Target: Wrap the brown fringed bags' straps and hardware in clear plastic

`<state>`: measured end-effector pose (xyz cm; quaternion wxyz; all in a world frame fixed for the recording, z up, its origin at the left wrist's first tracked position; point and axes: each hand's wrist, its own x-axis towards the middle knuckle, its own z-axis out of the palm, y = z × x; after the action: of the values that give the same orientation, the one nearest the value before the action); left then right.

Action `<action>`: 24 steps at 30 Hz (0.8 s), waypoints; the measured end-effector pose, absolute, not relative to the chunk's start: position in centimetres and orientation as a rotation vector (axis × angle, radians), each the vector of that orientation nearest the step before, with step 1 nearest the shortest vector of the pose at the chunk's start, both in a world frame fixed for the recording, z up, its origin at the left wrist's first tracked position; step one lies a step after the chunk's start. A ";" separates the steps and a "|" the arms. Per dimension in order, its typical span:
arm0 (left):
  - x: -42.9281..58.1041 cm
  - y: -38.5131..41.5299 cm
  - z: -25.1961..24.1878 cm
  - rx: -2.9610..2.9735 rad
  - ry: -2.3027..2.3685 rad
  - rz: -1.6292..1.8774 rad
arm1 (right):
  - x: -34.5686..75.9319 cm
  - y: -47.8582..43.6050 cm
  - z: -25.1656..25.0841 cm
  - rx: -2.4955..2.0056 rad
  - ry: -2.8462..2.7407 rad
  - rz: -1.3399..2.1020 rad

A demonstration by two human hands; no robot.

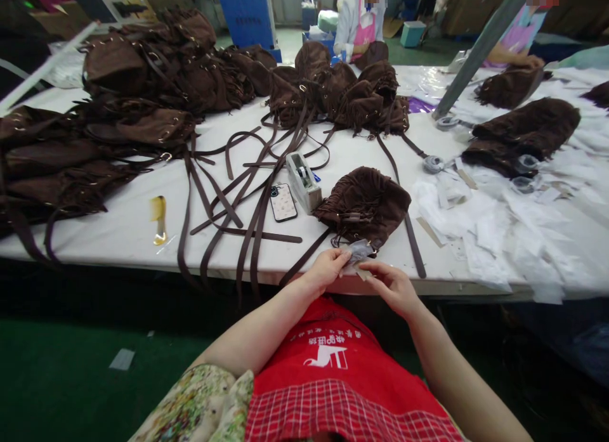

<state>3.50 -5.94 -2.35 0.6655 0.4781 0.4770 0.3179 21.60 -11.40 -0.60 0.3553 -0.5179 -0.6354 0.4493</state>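
Observation:
A dark brown fringed bag (368, 204) lies on the white table right in front of me, its straps trailing to both sides. At its near edge my left hand (330, 267) is closed on a small piece of clear plastic wrap (360, 250). My right hand (391, 285) pinches a small beige strip (364, 273) between thumb and fingers, just beside the plastic. Whether the strip is joined to the wrap or the bag, I cannot tell.
Brown bags (137, 68) are heaped at the left, with more (333, 87) ahead. A tape dispenser (303, 182), a phone (283, 202) and a yellow-handled brush (159, 219) lie among long straps. White wrapping (490, 239) covers the right side. A metal pole (480, 52) rises there; co-workers (360, 20) stand across.

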 end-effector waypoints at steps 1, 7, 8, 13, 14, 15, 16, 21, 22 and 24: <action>3.4 -5.8 -2.4 1.087 1.085 0.713 | 21.9 -11.3 -0.1 -1.290 -1.753 1.159; 3.2 -5.4 -1.7 1.447 1.101 0.614 | 22.1 -8.8 2.2 -1.317 -2.211 0.556; 3.1 -5.3 -1.5 1.528 1.087 0.603 | 21.9 -8.2 2.4 -1.289 -2.247 0.494; 2.5 -4.7 -0.8 1.700 1.102 0.630 | 21.4 -6.3 3.2 -1.216 -2.236 0.654; 2.3 -4.6 -0.9 1.685 1.099 0.637 | 21.4 -6.2 3.2 -1.236 -2.211 0.694; 2.1 -4.6 -0.9 1.668 1.098 0.642 | 21.4 -6.2 3.2 -1.259 -2.183 0.725; 1.9 -4.5 -1.0 1.658 1.102 0.643 | 21.4 -6.1 3.1 -1.280 -2.160 0.756; 1.6 -4.6 -0.1 1.794 1.048 0.588 | 21.2 -5.4 2.5 -1.302 -2.065 0.944; 1.6 -4.7 0.3 1.830 1.032 0.582 | 21.1 -5.3 2.4 -1.299 -2.039 0.985; 1.6 -4.9 1.1 1.874 1.040 0.582 | 21.0 -5.0 2.2 -1.311 -1.984 1.035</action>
<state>1.60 -4.90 1.08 0.4444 0.7558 0.4197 0.2346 20.97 -5.03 2.20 0.2704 -0.4866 -0.7365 0.3841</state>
